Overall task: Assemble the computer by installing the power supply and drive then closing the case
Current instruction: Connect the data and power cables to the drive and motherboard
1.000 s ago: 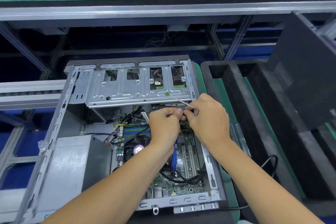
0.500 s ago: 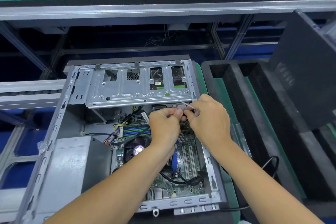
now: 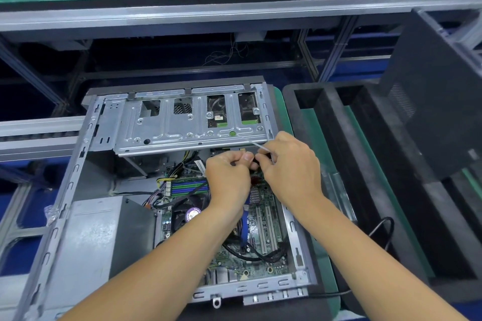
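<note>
Case [image 3: 65, 190]: open computer case lying on its side on the tabletop [image 3: 317, 138], motherboard [image 3: 263, 221] exposed inside.
Drive cage [image 3: 187, 125]: metal bracket across the far end of the case; drive [image 3: 247, 109] visible through its right-hand cutouts.
Power supply [image 3: 101, 237]: grey box seated in the near left corner of the case.
Left hand [image 3: 228, 177]: over the case middle, just below the cage edge; fingers curled, thumb and fingertips pinching a small dark part, identity unclear.
Right hand [image 3: 289, 172]: touching the left hand at the fingertips, fingers curled, pinching a thin white strip [image 3: 253, 142] that runs up toward the cage.
Side panel [image 3: 438, 112]: dark panel standing well right of the case, beyond a black foam tray [image 3: 365, 164].
</note>
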`<state>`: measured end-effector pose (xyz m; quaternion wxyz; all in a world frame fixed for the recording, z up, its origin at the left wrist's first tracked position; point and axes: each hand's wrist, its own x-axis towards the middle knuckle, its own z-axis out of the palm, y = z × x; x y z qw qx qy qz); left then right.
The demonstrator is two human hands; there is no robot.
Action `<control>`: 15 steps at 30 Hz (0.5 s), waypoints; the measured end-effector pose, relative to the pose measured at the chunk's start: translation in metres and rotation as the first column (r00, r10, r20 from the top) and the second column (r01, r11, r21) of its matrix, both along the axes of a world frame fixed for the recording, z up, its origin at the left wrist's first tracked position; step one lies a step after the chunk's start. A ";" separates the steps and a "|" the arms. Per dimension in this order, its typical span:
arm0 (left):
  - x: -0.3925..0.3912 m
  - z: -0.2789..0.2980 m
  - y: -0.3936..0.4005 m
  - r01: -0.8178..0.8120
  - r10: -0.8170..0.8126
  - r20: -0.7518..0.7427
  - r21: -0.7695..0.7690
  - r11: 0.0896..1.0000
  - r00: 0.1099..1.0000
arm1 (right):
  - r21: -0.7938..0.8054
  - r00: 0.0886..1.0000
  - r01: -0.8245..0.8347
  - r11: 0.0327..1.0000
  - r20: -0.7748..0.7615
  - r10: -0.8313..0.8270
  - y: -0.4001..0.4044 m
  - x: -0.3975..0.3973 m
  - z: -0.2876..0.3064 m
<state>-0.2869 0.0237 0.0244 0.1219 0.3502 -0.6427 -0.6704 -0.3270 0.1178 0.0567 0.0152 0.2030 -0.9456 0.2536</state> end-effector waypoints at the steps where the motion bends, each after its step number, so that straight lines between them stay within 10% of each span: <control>1: 0.000 0.000 0.000 0.002 -0.002 0.003 0.008 1.000 1.000 | -0.003 1.000 0.002 1.000 0.000 -0.002 0.000 0.000 0.000; 15: 0.003 0.003 0.002 0.011 -0.011 0.012 -0.011 1.000 1.000 | -0.021 1.000 0.012 1.000 0.016 -0.011 0.000 0.002 0.000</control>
